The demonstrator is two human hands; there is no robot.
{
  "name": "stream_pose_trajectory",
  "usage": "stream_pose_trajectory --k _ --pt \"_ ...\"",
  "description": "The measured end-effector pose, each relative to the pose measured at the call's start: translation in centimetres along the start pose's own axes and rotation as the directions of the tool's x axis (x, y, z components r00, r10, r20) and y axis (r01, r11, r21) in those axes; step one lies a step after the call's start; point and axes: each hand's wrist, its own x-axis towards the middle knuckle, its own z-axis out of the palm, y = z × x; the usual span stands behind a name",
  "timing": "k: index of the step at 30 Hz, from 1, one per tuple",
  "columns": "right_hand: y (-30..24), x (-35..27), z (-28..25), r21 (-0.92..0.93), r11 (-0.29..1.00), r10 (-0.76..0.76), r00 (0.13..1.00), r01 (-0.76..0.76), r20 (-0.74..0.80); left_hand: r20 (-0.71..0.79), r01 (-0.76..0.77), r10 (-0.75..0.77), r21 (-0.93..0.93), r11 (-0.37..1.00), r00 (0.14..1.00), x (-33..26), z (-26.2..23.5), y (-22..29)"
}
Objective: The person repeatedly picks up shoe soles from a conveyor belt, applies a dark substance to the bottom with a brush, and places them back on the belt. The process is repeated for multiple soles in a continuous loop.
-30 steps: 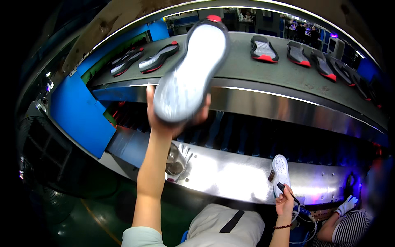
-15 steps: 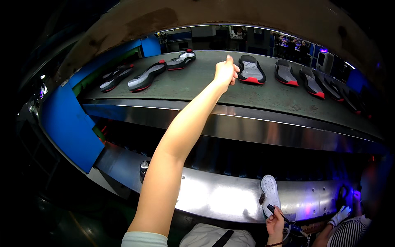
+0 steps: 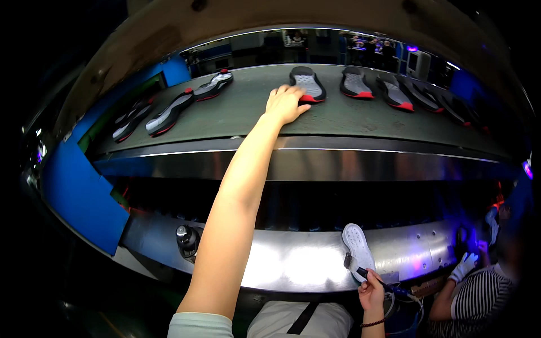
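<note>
My left hand [image 3: 284,105] reaches across the dark green belt [image 3: 236,121], palm down, fingers stretched and thumb apart. Its fingertips are at the near left side of a grey-and-black shoe sole [image 3: 307,84] with a red end, and seem to touch it. Below, on the metal ledge, lies a white shoe sole [image 3: 357,245]. My right hand [image 3: 371,288] is closed round the black handle of a brush [image 3: 362,272]; the brush's dark head is against the left edge of the white sole.
More grey-and-black soles [image 3: 356,83] lie along the belt on both sides. A black bottle [image 3: 187,242] stands on the metal ledge [image 3: 298,259] left of the white sole. At the right, a co-worker's gloved hand [image 3: 465,266] and striped sleeve show. Blue panels [image 3: 81,197] flank the left.
My left hand has turned from thumb-up to palm-down and moved to the near end of the grey-and-black sole. The whole view has shifted; more of the bottle shows.
</note>
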Motion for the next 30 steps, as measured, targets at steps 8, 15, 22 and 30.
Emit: stream_pose_trajectory --k 8,15,22,30 --pt "-0.8 -0.3 -0.7 -0.049 0.990 -0.131 0.991 0.129 -0.021 -0.226 -0.310 0.249 -0.301 0.902 0.942 -1.1 -6.8 5.2" --pt "-0.6 1.4 -0.4 -0.046 0.972 -0.231 0.973 0.230 -0.021 0.354 0.313 -0.736 -0.928 -0.201 0.577 -11.6 -13.8 11.8" --pt "-1.2 1.1 -0.3 -0.071 0.964 -0.255 0.966 0.257 0.042 0.706 0.485 -0.139 -0.601 -0.635 0.694 -22.6 -13.4 11.5" --pt "-1.2 1.0 -2.0 -0.151 0.941 -0.302 0.953 0.302 0.026 0.895 0.586 0.248 -0.018 -0.810 0.371 -33.6 -13.3 15.5"
